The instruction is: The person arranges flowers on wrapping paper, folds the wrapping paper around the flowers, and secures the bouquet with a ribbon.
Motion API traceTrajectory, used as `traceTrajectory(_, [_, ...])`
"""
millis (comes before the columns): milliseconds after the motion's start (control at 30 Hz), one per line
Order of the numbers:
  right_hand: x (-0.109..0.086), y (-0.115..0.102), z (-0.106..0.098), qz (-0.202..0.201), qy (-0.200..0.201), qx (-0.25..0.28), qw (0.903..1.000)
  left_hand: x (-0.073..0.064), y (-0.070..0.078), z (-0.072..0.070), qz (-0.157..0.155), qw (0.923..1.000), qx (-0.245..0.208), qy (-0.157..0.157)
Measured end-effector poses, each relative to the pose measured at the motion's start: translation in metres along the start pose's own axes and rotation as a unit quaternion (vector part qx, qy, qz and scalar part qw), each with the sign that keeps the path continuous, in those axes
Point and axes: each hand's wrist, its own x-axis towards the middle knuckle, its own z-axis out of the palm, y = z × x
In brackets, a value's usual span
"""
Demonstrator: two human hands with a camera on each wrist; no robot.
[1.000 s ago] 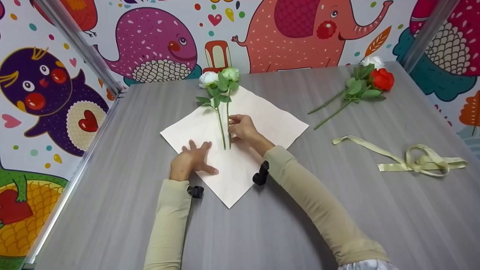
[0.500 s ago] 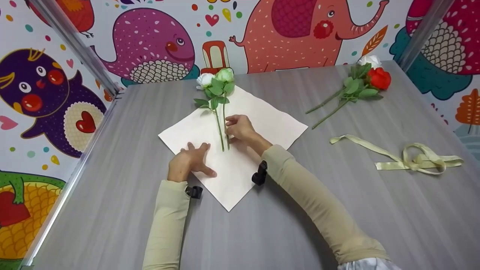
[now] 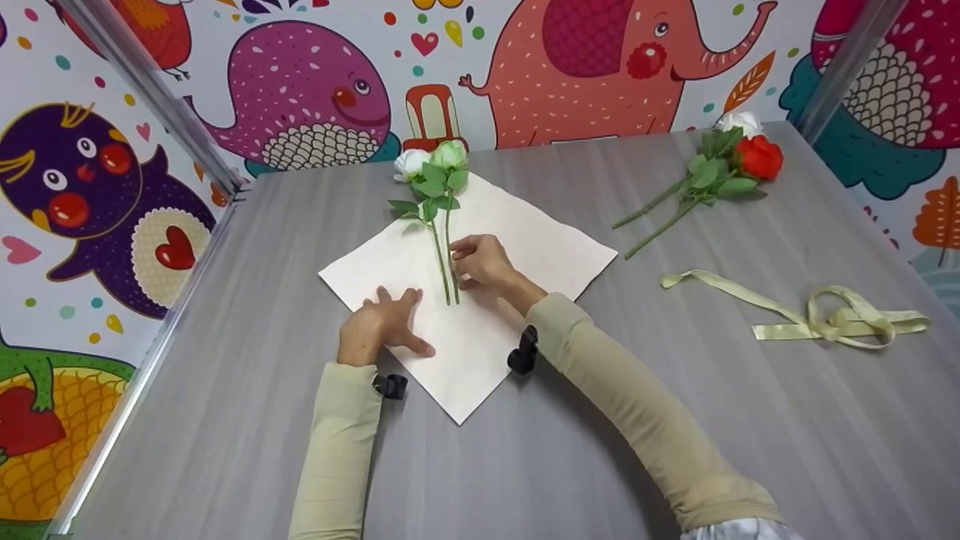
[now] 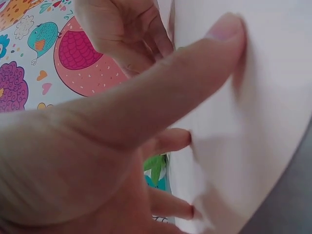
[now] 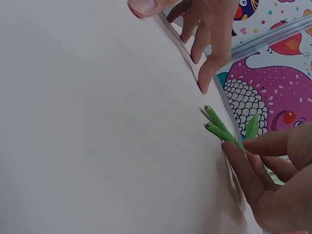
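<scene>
A sheet of white paper (image 3: 457,382) lies on the table with one corner towards me. On its far half lie a white rose (image 3: 412,163) and a pale green rose (image 3: 450,155), their stems side by side and their heads past the paper's far left edge. My right hand (image 3: 484,261) pinches the green rose's stem between thumb and fingers; the cut stem ends (image 5: 214,127) show in the right wrist view. Spread fingers of my left hand (image 3: 379,326) rest on the paper's left side, with the thumb (image 4: 226,29) and fingertips pressing the sheet.
Farther right on the grey table (image 3: 225,420) lie a red rose (image 3: 759,157) and another white rose (image 3: 739,124), stems towards me. A loosely looped cream ribbon (image 3: 840,326) lies in front of them. Walls with printed cartoon animals stand behind and at the left.
The green rose has shifted slightly left with my right hand, bringing its head and stem closer to the white rose. My left hand stays in place on the paper.
</scene>
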Motion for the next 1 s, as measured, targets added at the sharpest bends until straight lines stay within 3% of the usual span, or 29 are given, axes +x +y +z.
traceTrajectory(333, [-0.009,-0.004,-0.029,-0.065,0.053,-0.020,0.9963,0.000,0.002,-0.001,0.001,1.0000,0.009,0.003])
traceTrajectory(600, [-0.015,-0.002,-0.059,-0.114,0.109,-0.074,0.9846,0.001,0.001,0.000,0.010,0.9999,-0.003,-0.002])
traceTrajectory(1000, [-0.024,0.000,-0.102,-0.108,0.178,-0.143,0.9677,0.002,0.001,0.000,0.020,0.9998,0.001,-0.001])
